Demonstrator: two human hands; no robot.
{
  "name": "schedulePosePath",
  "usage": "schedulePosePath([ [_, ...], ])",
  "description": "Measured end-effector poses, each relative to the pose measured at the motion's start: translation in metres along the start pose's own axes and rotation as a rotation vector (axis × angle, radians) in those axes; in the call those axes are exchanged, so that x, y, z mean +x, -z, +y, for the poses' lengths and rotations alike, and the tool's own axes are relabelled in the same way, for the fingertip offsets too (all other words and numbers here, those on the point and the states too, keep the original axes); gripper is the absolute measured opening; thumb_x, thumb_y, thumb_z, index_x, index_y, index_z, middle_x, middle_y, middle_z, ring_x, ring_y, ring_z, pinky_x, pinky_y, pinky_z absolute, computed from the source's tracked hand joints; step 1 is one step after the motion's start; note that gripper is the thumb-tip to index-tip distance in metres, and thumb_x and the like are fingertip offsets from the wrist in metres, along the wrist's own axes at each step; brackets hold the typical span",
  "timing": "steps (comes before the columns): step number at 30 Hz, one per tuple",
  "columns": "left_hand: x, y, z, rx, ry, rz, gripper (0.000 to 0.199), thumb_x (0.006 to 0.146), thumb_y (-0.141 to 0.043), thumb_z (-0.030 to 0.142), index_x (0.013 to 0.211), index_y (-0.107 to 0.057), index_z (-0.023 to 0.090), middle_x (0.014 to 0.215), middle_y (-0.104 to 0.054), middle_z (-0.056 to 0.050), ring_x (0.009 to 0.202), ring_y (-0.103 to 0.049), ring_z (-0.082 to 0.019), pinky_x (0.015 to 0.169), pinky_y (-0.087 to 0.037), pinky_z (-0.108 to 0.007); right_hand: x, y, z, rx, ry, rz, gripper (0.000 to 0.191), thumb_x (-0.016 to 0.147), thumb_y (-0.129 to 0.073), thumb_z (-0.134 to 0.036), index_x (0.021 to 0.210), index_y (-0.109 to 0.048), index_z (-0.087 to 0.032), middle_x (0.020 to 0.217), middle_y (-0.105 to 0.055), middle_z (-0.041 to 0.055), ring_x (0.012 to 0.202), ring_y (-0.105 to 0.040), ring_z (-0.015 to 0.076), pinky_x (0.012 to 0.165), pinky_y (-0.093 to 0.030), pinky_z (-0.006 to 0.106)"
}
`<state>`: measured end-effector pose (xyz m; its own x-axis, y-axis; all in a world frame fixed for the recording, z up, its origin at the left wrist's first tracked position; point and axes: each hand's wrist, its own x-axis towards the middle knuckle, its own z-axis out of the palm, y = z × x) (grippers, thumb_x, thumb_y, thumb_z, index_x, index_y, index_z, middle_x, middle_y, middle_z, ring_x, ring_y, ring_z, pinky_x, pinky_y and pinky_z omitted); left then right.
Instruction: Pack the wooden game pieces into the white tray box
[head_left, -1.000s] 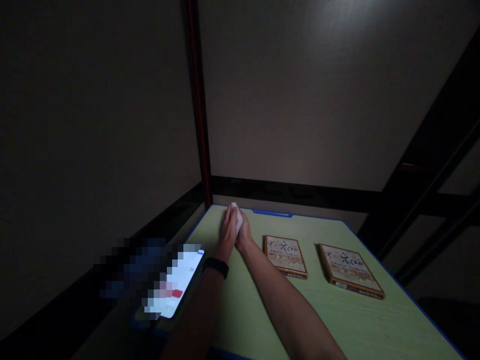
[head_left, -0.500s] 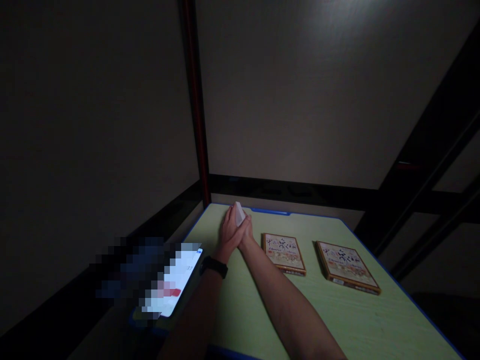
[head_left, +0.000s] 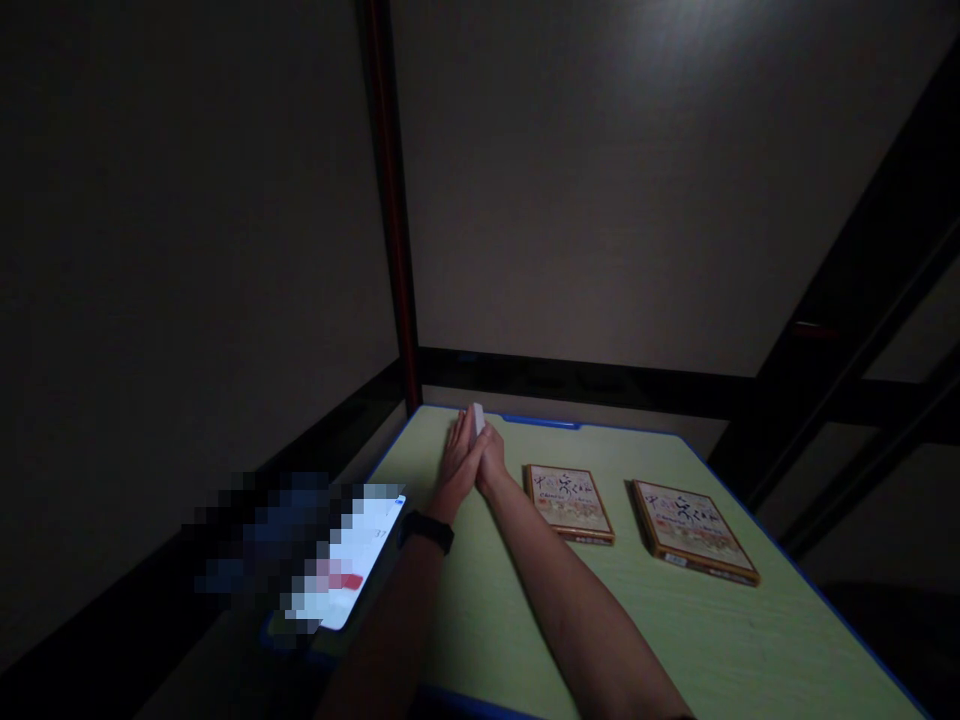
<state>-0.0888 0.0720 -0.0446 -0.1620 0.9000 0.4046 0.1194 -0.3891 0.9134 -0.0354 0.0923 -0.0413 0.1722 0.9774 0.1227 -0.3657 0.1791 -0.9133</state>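
Note:
Near the far left corner of the green table, my two hands are pressed around a small white block-like object [head_left: 478, 420]. My left hand [head_left: 456, 465], with a dark band on its wrist, closes on it from the left. From the right, my right hand [head_left: 491, 458] grips the same object. Only the upper part of the white object shows between the fingers; the rest is hidden. To the right of my right forearm lies a flat patterned box [head_left: 570, 502], and farther right a second similar box [head_left: 694, 528].
A lit tablet-like screen [head_left: 356, 565], partly pixelated, lies at the table's left edge. The green table [head_left: 645, 640] has a blue rim and a blue strip [head_left: 541, 423] at its far edge. Dim walls [head_left: 585, 200] stand behind and to the left.
The white object has turned a little and shows a narrower face between my hands. The fingers of my right hand have shifted slightly around it.

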Motion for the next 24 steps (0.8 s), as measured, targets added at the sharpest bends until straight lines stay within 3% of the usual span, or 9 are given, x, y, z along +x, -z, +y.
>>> schedulePosePath([
  [7,0.002,0.000,-0.010,0.023,-0.008,-0.001,0.055,0.088,-0.059,0.049,0.139,-0.052,0.029,0.156,-0.038,-0.002,0.149,-0.024,-0.021,0.124,-0.010,-0.036,-0.005,0.003,-0.011,-0.214,0.036,-0.002,0.024,0.076,-0.050,-0.037,0.086,-0.064,-0.020,0.082,-0.072,0.0040,0.082,-0.064,0.0209,0.076,-0.051,0.031],
  [15,-0.001,0.002,-0.005,-0.017,-0.009,0.018,0.054,0.087,-0.060,0.051,0.137,-0.054,0.031,0.154,-0.042,0.000,0.147,-0.029,-0.021,0.124,-0.015,-0.035,-0.012,0.008,-0.023,-0.513,0.106,-0.040,0.031,0.082,-0.049,-0.030,0.103,-0.066,-0.015,0.098,-0.073,0.0098,0.088,-0.065,0.0226,0.081,-0.049,0.032],
  [21,-0.007,0.004,0.004,-0.015,-0.019,0.039,0.051,0.090,-0.055,0.052,0.136,-0.056,0.030,0.149,-0.049,0.000,0.140,-0.042,-0.023,0.121,-0.025,-0.034,-0.016,0.010,-0.023,-0.719,0.188,-0.066,0.030,0.090,-0.046,-0.029,0.105,-0.068,-0.016,0.102,-0.073,0.0103,0.090,-0.065,0.0219,0.083,-0.048,0.030],
  [24,-0.009,0.005,0.012,0.102,-0.070,0.042,0.051,0.091,-0.054,0.049,0.136,-0.057,0.026,0.146,-0.053,-0.002,0.136,-0.047,-0.023,0.118,-0.031,-0.033,-0.015,0.011,-0.021,-0.816,0.220,-0.068,0.028,0.092,-0.046,-0.024,0.102,-0.069,-0.013,0.103,-0.072,0.0129,0.093,-0.065,0.0220,0.084,-0.046,0.029],
])
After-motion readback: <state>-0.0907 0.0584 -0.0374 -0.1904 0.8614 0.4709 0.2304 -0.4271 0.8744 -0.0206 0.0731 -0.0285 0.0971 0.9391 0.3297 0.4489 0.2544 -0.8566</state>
